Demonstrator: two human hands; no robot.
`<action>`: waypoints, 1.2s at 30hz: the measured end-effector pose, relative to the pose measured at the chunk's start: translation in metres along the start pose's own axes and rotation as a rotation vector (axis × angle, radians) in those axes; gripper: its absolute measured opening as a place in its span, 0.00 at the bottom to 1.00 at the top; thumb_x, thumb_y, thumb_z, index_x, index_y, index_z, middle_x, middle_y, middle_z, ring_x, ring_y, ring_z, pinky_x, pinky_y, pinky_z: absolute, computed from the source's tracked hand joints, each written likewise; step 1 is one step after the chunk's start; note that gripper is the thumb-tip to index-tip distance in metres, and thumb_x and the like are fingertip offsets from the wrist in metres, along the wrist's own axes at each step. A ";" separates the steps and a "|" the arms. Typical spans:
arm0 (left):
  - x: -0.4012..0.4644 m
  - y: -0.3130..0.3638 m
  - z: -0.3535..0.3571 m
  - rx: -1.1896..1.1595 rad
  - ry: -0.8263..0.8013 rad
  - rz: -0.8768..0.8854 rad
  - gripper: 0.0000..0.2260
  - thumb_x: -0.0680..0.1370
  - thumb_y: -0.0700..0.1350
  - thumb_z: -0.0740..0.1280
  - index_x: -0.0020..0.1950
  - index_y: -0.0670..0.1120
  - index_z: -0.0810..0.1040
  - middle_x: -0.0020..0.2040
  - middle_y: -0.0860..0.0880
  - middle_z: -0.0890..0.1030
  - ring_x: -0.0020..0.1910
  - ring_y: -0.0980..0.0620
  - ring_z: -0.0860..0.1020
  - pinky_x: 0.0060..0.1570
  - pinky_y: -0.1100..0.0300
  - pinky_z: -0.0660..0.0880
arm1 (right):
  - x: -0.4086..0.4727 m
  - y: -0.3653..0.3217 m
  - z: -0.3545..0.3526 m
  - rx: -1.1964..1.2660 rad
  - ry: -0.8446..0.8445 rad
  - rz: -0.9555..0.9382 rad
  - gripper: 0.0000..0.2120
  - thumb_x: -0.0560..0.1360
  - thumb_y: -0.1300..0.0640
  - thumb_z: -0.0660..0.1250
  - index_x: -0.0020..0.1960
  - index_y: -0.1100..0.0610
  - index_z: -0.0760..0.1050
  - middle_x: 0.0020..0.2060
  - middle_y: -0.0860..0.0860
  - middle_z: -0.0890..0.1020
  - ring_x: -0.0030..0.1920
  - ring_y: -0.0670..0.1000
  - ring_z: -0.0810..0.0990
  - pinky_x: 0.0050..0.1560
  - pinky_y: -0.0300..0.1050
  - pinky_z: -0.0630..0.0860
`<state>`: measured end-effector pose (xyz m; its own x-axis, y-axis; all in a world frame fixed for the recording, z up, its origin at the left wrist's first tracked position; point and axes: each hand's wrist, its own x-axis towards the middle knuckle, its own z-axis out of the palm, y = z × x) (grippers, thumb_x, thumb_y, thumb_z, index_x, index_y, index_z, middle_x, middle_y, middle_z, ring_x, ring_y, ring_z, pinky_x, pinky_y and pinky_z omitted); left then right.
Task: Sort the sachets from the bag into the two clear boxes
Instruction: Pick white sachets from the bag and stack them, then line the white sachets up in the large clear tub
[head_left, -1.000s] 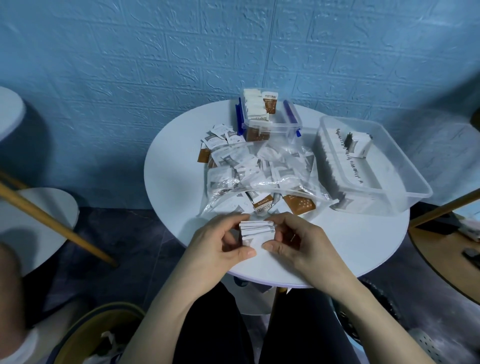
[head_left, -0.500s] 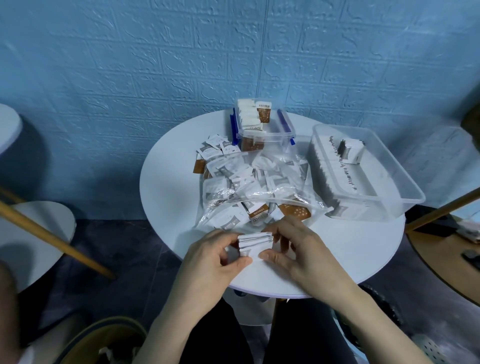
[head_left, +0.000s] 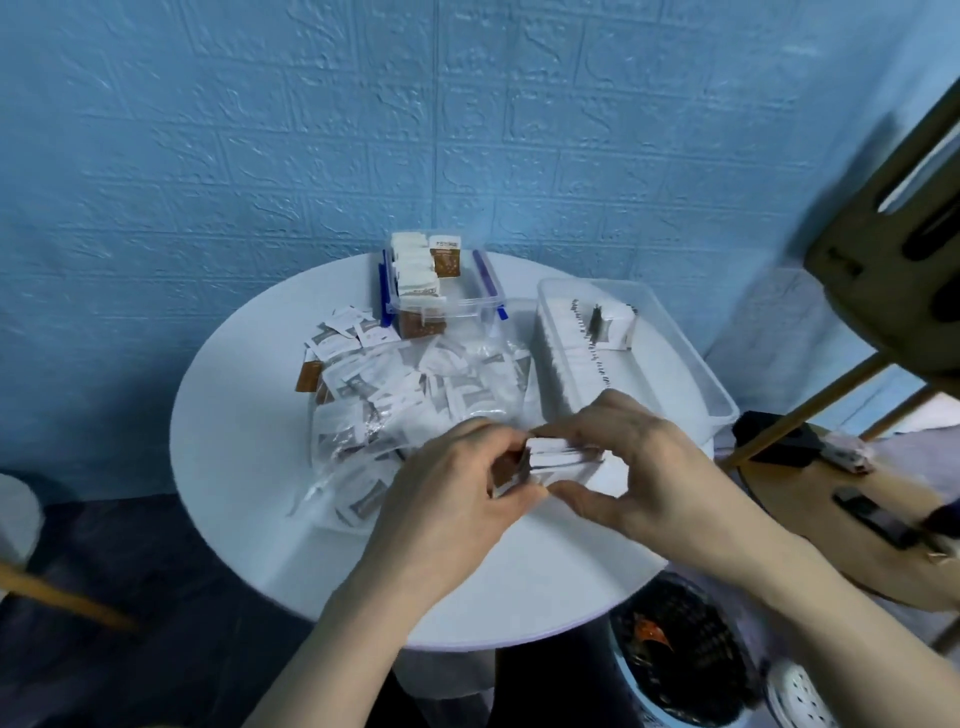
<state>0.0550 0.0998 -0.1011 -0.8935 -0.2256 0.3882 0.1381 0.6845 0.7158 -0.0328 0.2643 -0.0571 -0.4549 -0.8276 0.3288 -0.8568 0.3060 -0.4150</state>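
- Head view, hands: left hand (head_left: 457, 488) and right hand (head_left: 628, 462) meet over the near part of the table (head_left: 249, 467), both pinching one stack of white sachets (head_left: 558, 457) between thumb and curled fingers.
- Bag (head_left: 415, 405): clear, slack, lying mid-table, many sachets inside; loose sachets (head_left: 343, 338) spill at its far left.
- Small clear box (head_left: 441, 291): far centre, blue clips, holding upright brown-and-white sachets.
- Large clear box (head_left: 623, 348): right, just beyond the right hand, with a row of white sachets standing on edge.
- Step in hand, judged: squaring the stack for the large box. Advice: keep the edges flush, grip firm at both ends, and set it against the existing row so that nothing fans out.
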 end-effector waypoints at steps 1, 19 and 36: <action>0.007 0.002 0.006 -0.027 -0.003 0.005 0.11 0.70 0.48 0.76 0.49 0.55 0.78 0.39 0.69 0.73 0.34 0.67 0.72 0.33 0.72 0.64 | -0.001 0.005 -0.006 0.005 0.020 0.029 0.16 0.69 0.60 0.76 0.55 0.51 0.80 0.39 0.38 0.75 0.44 0.42 0.72 0.46 0.31 0.68; 0.062 -0.024 0.076 0.251 -0.071 0.382 0.18 0.78 0.56 0.61 0.64 0.51 0.76 0.66 0.54 0.74 0.72 0.54 0.64 0.68 0.56 0.57 | 0.090 0.198 -0.038 -0.561 -0.198 0.238 0.11 0.72 0.54 0.66 0.54 0.53 0.72 0.49 0.46 0.78 0.51 0.51 0.76 0.51 0.46 0.55; 0.065 -0.027 0.077 0.239 -0.072 0.394 0.16 0.77 0.55 0.62 0.63 0.52 0.76 0.65 0.56 0.74 0.72 0.56 0.64 0.64 0.57 0.61 | 0.114 0.209 -0.030 -1.078 -0.321 -0.108 0.17 0.77 0.56 0.57 0.66 0.52 0.67 0.64 0.50 0.69 0.64 0.54 0.67 0.61 0.46 0.61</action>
<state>-0.0393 0.1200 -0.1401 -0.8214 0.1263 0.5562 0.3780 0.8508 0.3651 -0.2707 0.2484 -0.0808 -0.4153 -0.9094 0.0208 -0.7210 0.3430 0.6021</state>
